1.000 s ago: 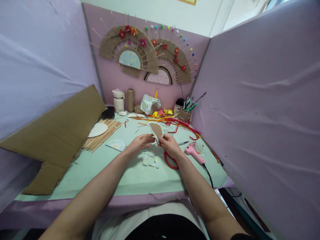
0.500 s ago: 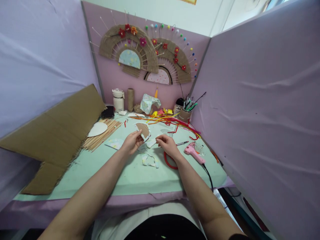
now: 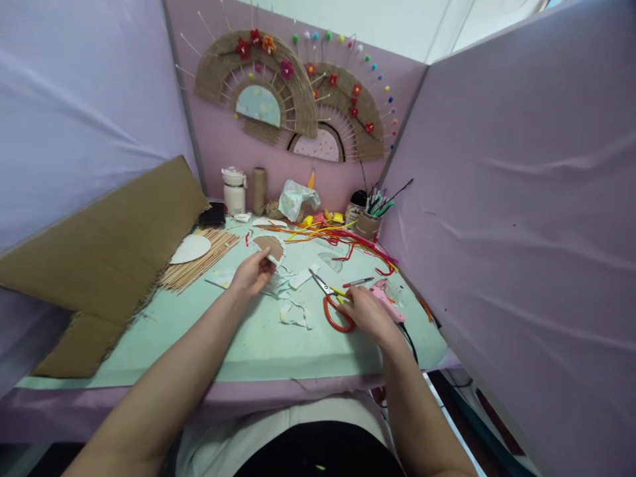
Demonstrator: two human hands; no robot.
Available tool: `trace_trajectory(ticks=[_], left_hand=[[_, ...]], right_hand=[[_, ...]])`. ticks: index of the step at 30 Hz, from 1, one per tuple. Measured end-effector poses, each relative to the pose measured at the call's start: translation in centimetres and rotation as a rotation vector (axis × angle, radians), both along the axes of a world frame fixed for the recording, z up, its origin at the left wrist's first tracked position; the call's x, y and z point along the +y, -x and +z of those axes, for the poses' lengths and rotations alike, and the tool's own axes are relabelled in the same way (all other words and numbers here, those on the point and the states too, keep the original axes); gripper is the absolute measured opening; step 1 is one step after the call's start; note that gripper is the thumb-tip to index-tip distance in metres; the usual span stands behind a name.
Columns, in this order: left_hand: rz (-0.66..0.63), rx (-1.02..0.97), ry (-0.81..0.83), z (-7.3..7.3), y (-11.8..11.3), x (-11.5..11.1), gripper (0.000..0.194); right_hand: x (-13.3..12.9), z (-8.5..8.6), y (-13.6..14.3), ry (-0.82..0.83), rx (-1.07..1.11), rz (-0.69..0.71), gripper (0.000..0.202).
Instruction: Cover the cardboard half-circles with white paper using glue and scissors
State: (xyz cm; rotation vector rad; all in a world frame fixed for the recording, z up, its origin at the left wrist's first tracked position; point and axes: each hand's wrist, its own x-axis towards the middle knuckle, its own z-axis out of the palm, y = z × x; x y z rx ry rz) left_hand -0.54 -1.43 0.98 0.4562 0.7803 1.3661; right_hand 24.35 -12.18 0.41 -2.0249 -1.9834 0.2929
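Observation:
My left hand pinches a half-round cardboard piece by its lower edge; pale patterned fabric is folded round its rim. My right hand is low over the table, fingers loosely bent and apart. Its fingertips are beside the red-handled scissors and a yellow pencil; whether they touch these I cannot tell. Just beyond this hand lies a pink glue gun, partly covered by it. Torn fabric scraps lie between my hands.
Large bent cardboard stands at the left, beside thin wooden sticks and a white oval. Coloured pipe cleaners spread across the back, near a pen-filled can. Half-round decorations stand against the pink panel behind. A red pen lies right.
My right hand has moved right and down towards the scissors and glue gun, uncovering the scissors' blades. My left hand has shifted slightly left and up with the cardboard piece.

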Motion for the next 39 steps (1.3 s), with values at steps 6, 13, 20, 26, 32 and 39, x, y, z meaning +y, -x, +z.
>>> trace_trajectory(ticks=[6,13,20,26,32,39], left_hand=[[-0.027,-0.001,-0.025,0.2,-0.3,-0.4,0.011],[-0.024,-0.035,0.037,0.4,-0.1,-0.4,0.013],[0.012,-0.092,0.053,0.9,-0.1,-0.8,0.013],[0.008,-0.099,0.017,0.7,-0.1,-0.6,0.012],[-0.02,-0.087,0.007,0.3,-0.4,-0.6,0.012],[-0.063,-0.066,0.009,-0.2,-0.6,-0.6,0.011]], right_hand=[[0.5,0.1,0.7,0.122,-0.073,0.005,0.014],[0.3,-1.0,0.7,-0.048,-0.039,-0.018,0.011],[0.5,-2.6,1.1,-0.129,0.286,0.017,0.026],[0.3,-2.5,2.9,-0.266,0.338,0.099,0.063],[-0.1,-2.2,4.6,-0.349,0.267,0.151,0.042],[0.1,-2.5,5.3,-0.367,0.225,0.119,0.039]])
